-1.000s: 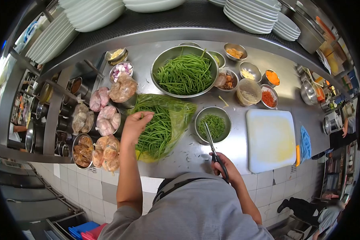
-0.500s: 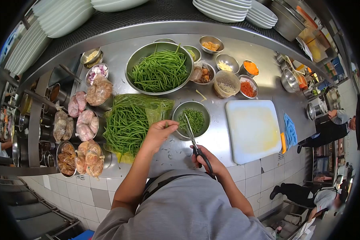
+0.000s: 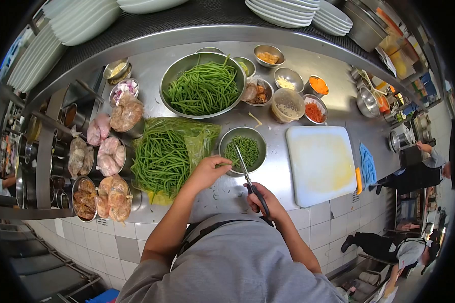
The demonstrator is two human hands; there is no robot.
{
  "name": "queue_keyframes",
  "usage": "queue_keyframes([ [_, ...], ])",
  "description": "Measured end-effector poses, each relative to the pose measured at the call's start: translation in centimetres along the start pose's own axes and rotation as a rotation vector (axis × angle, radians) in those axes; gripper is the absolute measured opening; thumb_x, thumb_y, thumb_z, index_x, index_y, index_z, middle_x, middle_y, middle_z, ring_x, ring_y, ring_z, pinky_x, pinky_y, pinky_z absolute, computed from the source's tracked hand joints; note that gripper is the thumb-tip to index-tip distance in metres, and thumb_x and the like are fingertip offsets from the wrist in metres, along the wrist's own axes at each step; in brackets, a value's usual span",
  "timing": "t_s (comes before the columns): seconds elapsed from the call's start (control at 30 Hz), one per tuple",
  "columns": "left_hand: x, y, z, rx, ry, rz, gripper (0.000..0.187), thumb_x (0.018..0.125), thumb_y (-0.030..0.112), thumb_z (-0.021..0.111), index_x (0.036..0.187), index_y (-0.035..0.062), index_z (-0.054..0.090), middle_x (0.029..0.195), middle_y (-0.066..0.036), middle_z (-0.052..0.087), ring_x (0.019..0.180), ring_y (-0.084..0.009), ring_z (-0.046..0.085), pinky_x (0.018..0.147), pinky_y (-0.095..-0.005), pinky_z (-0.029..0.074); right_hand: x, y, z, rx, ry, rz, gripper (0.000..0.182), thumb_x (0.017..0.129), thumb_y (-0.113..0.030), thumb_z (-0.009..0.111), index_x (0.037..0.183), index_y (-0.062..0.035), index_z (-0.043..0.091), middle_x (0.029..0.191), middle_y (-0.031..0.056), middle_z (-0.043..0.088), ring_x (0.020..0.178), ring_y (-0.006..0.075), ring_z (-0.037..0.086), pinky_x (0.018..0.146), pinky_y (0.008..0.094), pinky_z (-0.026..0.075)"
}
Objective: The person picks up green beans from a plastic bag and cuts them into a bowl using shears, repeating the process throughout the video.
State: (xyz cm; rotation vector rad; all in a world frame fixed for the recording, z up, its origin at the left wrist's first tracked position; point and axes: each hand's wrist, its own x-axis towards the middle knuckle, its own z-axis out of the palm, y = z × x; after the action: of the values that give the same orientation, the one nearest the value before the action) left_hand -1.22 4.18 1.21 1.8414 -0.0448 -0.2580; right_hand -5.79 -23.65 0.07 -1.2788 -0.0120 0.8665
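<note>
My right hand (image 3: 264,200) is wrapped round the black handles of a pair of scissors (image 3: 247,174). Its blades reach over a steel bowl (image 3: 262,160) that holds finely cut green beans (image 3: 247,149). At the bowl's left rim, my left hand (image 3: 211,171) has its fingertips pinched on what looks like a green bean, mostly hidden by the fingers, close beside the blades. Left of that hand, whole green beans (image 3: 162,156) lie in an opened yellow-green plastic bag (image 3: 203,139). Behind stands a large steel bowl (image 3: 168,103) heaped with more green beans.
To the right lies a white cutting board (image 3: 318,161), with a yellow-handled tool (image 3: 359,181) and a blue cloth (image 3: 367,165) beside it. Small bowls of cut food, including shredded carrot (image 3: 315,112), stand behind. Bagged meat (image 3: 114,194) sits at left. A shelf (image 3: 207,33) overhangs the back.
My left hand has shifted slightly right and down, bringing its fingertips closer to the scissor blades. My right hand and the scissors have moved only a little.
</note>
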Motion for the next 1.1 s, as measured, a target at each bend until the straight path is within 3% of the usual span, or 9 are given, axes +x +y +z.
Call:
queue_keyframes([
  [0.1, 0.2, -0.8, 0.0, 0.025, -0.006, 0.019, 0.023, 0.097, 0.016, 0.074, 0.114, 0.001, 0.076, 0.104, -0.009, 0.075, 0.091, -0.0144, 0.067, 0.082, -0.0289, 0.052, 0.0, 0.0, -0.2, -0.042, -0.004, 0.038, 0.052, 0.103, -0.035, 0.068, 0.143, -0.0069, 0.051, 0.083, -0.0008, 0.053, 0.066, 0.0094, 0.049, 0.059, 0.0265, 0.04],
  [0.17, 0.4, -1.1, 0.2, -0.313, 0.027, -0.162, 0.018, 0.097, 0.016, 0.073, 0.111, 0.0032, 0.073, 0.094, -0.006, 0.075, 0.073, -0.0093, 0.06, 0.065, -0.0253, 0.047, -0.2, 0.1, -0.3, -0.016, 0.049, 0.091, 0.049, 0.103, -0.032, 0.069, 0.142, -0.0055, 0.053, 0.083, -0.0016, 0.054, 0.068, 0.0084, 0.051, 0.061, 0.0255, 0.044],
  [0.2, 0.4, -1.0, 0.1, -0.312, 0.027, -0.162, 0.018, 0.097, 0.016, 0.073, 0.111, 0.0032, 0.073, 0.094, -0.006, 0.075, 0.073, -0.0093, 0.06, 0.065, -0.0253, 0.047, -0.2, 0.2, -0.3, -0.016, 0.049, 0.09, 0.049, 0.103, -0.032, 0.069, 0.142, -0.0055, 0.053, 0.083, -0.0016, 0.054, 0.068, 0.0084, 0.051, 0.061, 0.0255, 0.044],
  [0.27, 0.6, -1.1, -0.2, -0.609, 0.152, -0.169, 0.012, 0.098, 0.013, 0.072, 0.108, 0.008, 0.066, 0.094, -0.005, 0.075, 0.065, -0.0028, 0.05, 0.056, -0.0213, 0.039, -0.3, 0.6, -0.2, 0.006, 0.053, -0.023, 0.053, 0.104, -0.035, 0.067, 0.145, -0.0056, 0.051, 0.087, -0.0008, 0.054, 0.072, 0.0095, 0.053, 0.063, 0.0269, 0.045],
  [0.37, 0.9, -0.3, 0.2, -0.764, 0.33, -0.118, 0.012, 0.098, 0.009, 0.071, 0.106, 0.0087, 0.062, 0.094, -0.007, 0.076, 0.06, -0.0016, 0.044, 0.052, -0.0211, 0.035, -0.6, 1.0, 0.1, 0.07, 0.018, -0.013, 0.056, 0.105, -0.038, 0.064, 0.149, -0.0063, 0.047, 0.093, 0.0, 0.055, 0.078, 0.0108, 0.054, 0.069, 0.0282, 0.047],
  [0.57, 1.3, -1.1, 1.4, -0.742, 0.254, -0.07, 0.011, 0.099, 0.01, 0.07, 0.104, 0.0102, 0.06, 0.096, -0.008, 0.076, 0.057, -0.0029, 0.044, 0.048, -0.0203, 0.034, -1.1, -0.5, 1.3, 0.012, -0.023, 0.028, 0.06, 0.105, -0.04, 0.064, 0.151, -0.0065, 0.046, 0.097, 0.0, 0.055, 0.082, 0.0117, 0.053, 0.075, 0.0283, 0.047],
  [0.8, 0.9, -1.7, 2.9, -0.679, 0.105, -0.097, 0.01, 0.101, 0.009, 0.069, 0.106, 0.0096, 0.061, 0.09, -0.006, 0.073, 0.057, -0.0036, 0.045, 0.048, -0.0204, 0.033, -0.4, -0.6, 1.1, 0.042, -0.017, 0.01, 0.054, 0.105, -0.037, 0.064, 0.147, -0.0065, 0.048, 0.093, -0.0009, 0.055, 0.078, 0.0107, 0.053, 0.07, 0.0272, 0.046],
  [0.9, 0.7, -1.9, 3.1, -0.7, 0.126, -0.086, 0.008, 0.104, 0.015, 0.065, 0.106, 0.0102, 0.059, 0.09, -0.005, 0.07, 0.06, -0.0044, 0.047, 0.05, -0.0206, 0.034, -0.3, -1.1, 1.3, -0.082, 0.053, 0.052, 0.045, 0.106, -0.031, 0.064, 0.141, -0.0059, 0.052, 0.084, -0.0005, 0.054, 0.069, 0.0099, 0.051, 0.059, 0.0272, 0.044],
  [1.1, 0.0, -1.2, 1.1, -0.816, 0.232, -0.076, 0.024, 0.113, 0.033, 0.049, 0.104, 0.0118, 0.054, 0.093, -0.005, 0.065, 0.069, -0.0093, 0.054, 0.054, -0.0239, 0.039, -0.1, -0.6, 1.4, -0.009, 0.097, 0.082, 0.044, 0.107, -0.029, 0.062, 0.141, -0.0036, 0.052, 0.082, -0.0001, 0.054, 0.067, 0.0095, 0.051, 0.058, 0.0265, 0.044],
])
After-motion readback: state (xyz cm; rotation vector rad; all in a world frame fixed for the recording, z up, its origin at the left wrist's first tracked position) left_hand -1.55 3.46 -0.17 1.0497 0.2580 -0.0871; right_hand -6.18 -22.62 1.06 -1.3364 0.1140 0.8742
